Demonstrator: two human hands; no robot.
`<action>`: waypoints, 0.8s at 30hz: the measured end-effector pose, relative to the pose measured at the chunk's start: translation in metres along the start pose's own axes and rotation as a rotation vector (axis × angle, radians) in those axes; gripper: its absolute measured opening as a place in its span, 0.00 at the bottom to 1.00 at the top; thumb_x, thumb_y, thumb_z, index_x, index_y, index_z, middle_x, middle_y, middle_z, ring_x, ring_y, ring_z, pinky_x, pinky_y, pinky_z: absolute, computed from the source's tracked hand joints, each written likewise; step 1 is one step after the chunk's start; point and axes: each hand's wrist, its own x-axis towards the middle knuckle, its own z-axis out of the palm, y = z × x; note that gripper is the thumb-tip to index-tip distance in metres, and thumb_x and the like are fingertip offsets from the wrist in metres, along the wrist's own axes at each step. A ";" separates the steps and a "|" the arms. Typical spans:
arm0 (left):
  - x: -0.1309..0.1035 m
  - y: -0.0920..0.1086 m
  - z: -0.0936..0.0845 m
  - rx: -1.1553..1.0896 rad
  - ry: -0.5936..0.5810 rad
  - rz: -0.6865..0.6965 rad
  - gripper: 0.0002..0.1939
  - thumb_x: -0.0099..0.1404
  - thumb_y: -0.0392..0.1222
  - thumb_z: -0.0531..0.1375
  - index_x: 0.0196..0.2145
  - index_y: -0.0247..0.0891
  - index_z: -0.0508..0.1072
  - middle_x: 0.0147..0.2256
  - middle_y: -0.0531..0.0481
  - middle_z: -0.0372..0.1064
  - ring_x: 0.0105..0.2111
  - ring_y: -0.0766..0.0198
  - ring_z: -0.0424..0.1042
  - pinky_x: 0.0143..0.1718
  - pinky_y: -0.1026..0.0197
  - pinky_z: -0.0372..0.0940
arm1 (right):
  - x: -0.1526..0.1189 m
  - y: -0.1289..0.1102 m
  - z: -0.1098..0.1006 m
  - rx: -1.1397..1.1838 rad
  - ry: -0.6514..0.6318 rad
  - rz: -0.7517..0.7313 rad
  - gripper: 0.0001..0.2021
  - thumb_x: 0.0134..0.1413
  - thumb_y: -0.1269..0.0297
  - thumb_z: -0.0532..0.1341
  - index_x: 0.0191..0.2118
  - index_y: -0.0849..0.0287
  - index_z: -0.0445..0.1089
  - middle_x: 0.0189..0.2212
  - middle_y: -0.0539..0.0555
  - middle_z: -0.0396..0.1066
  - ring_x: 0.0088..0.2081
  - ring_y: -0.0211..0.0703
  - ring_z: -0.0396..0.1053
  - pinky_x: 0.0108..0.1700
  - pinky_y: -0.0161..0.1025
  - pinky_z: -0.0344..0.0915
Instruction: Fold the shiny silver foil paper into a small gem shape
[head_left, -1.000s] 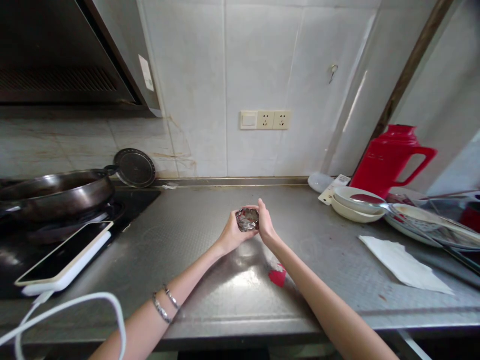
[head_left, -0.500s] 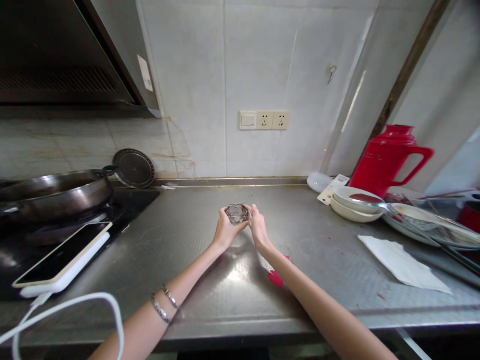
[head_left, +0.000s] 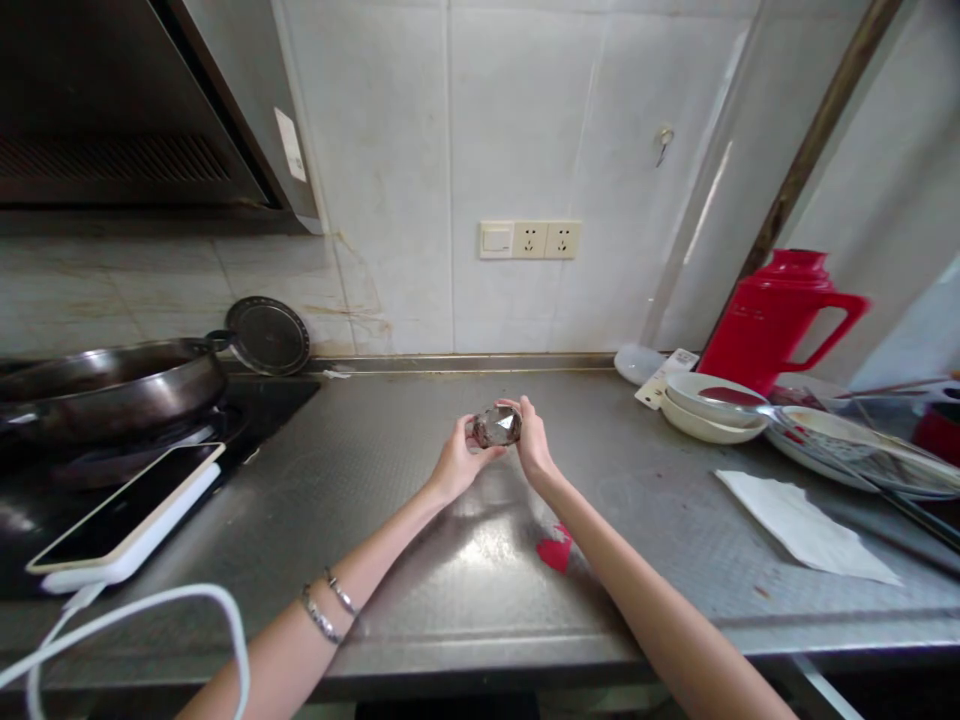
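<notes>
A small clear, faceted glass object (head_left: 498, 426) is held above the middle of the steel counter (head_left: 360, 540). My left hand (head_left: 459, 462) grips its left side, with the thumb beneath. Against its right side rests my right hand (head_left: 534, 440), fingers together and pointing up. Some of the fingertips are hidden behind the glass. A red piece (head_left: 555, 550) lies flat on the counter beside my right forearm.
At the left, a steel pan (head_left: 112, 390) sits on the black stove near a phone (head_left: 127, 510) with a white cable. On the right stand a red thermos (head_left: 772, 320), stacked white bowls (head_left: 712, 430), plates and a white napkin (head_left: 810, 525).
Both hands have shifted slightly right with the glass object. It has turned, so a bright facet now shows, and more of the red piece is uncovered.
</notes>
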 end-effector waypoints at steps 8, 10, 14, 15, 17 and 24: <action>0.000 0.005 0.002 -0.099 -0.020 -0.038 0.35 0.43 0.37 0.72 0.47 0.36 0.63 0.45 0.42 0.71 0.46 0.55 0.71 0.53 0.49 0.63 | -0.009 0.006 0.010 0.053 -0.041 0.025 0.27 0.49 0.41 0.52 0.33 0.60 0.76 0.33 0.55 0.78 0.37 0.47 0.73 0.40 0.39 0.66; -0.001 0.006 0.002 -0.118 -0.025 -0.017 0.35 0.45 0.38 0.71 0.49 0.37 0.61 0.47 0.42 0.69 0.47 0.55 0.71 0.54 0.49 0.63 | -0.011 0.006 0.011 0.080 -0.050 0.045 0.26 0.49 0.41 0.52 0.34 0.59 0.75 0.32 0.54 0.78 0.36 0.47 0.74 0.40 0.39 0.67; -0.001 0.006 0.000 -0.040 -0.034 0.058 0.40 0.45 0.36 0.70 0.53 0.38 0.55 0.50 0.39 0.66 0.50 0.54 0.69 0.56 0.48 0.60 | -0.014 0.002 0.012 0.056 -0.046 0.020 0.26 0.51 0.42 0.50 0.37 0.59 0.75 0.33 0.54 0.78 0.37 0.47 0.74 0.41 0.40 0.67; -0.001 0.005 0.000 -0.012 -0.025 0.075 0.41 0.45 0.36 0.69 0.54 0.38 0.54 0.51 0.39 0.66 0.51 0.53 0.68 0.56 0.47 0.59 | -0.015 0.001 0.013 0.038 -0.039 0.007 0.27 0.51 0.42 0.50 0.37 0.59 0.75 0.34 0.54 0.77 0.38 0.47 0.73 0.42 0.40 0.66; 0.001 0.002 -0.002 0.044 0.004 0.106 0.42 0.46 0.36 0.69 0.55 0.38 0.53 0.52 0.37 0.64 0.53 0.52 0.66 0.57 0.47 0.58 | -0.017 -0.001 0.014 0.013 -0.029 -0.010 0.27 0.52 0.42 0.50 0.39 0.58 0.75 0.37 0.54 0.77 0.41 0.48 0.73 0.43 0.40 0.66; 0.004 -0.006 -0.006 0.189 0.150 0.142 0.44 0.47 0.38 0.68 0.58 0.36 0.51 0.54 0.34 0.62 0.55 0.50 0.64 0.57 0.46 0.57 | -0.027 0.005 0.021 0.022 -0.007 -0.053 0.23 0.51 0.45 0.53 0.41 0.56 0.74 0.44 0.52 0.75 0.49 0.45 0.68 0.47 0.37 0.63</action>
